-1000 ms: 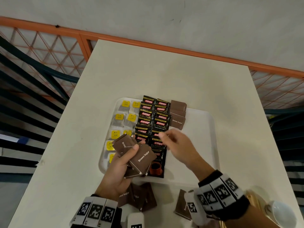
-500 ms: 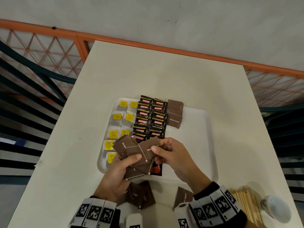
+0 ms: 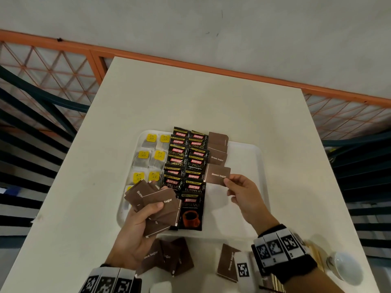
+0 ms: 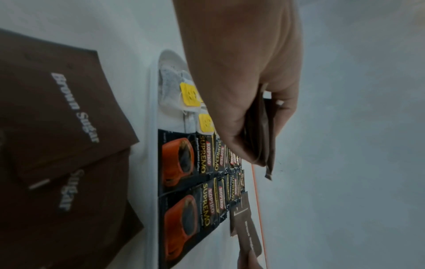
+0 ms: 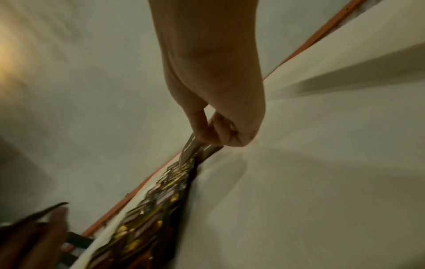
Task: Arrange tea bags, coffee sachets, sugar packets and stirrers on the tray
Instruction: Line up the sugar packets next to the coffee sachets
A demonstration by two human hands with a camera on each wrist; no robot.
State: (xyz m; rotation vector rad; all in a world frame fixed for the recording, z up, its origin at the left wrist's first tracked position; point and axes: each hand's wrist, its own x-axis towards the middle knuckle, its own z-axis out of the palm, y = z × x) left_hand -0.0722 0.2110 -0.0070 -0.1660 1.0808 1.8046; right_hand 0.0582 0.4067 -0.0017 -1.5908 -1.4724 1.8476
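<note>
Currently pinched by one corner in the right hand (image 3: 243, 195): brown sugar packet (image 3: 218, 175), above the tray (image 3: 254, 157) beside the coffee sachets (image 3: 186, 166). Light, thin, flexible; edge grip sufficient. Left hand (image 3: 135, 233) clamped on a fanned stack of sugar packets (image 3: 156, 204), liable to slip.

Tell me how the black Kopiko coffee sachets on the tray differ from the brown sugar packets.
The black Kopiko coffee sachets are glossy, with red-and-gold lettering and an orange cup picture; the brown paper sugar packets are matte and plain, with small white lettering.

The sachets fill two long columns on the white tray; the packets form one short column at its far end.

Both lie flat and overlapping.
</note>
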